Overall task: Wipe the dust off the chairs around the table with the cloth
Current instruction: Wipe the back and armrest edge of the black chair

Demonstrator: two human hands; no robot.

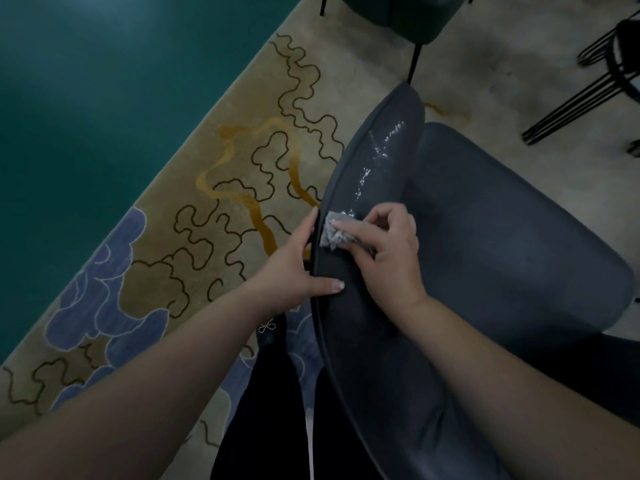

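A dark grey upholstered chair (502, 237) fills the right of the head view, its curved backrest running from top centre down to the bottom. White dust specks (377, 157) streak the inner face of the backrest. My right hand (388, 251) presses a small crumpled grey cloth (334, 232) against the backrest, just below the dust. My left hand (298, 268) grips the top edge of the backrest, thumb on the inner face and fingers behind it.
A patterned beige rug (242, 161) with blue cloud shapes lies under the chair, bordered by teal floor (104, 98) at the left. Another dark green chair (398, 15) stands at the top. Black wire legs (588, 84) show at the top right.
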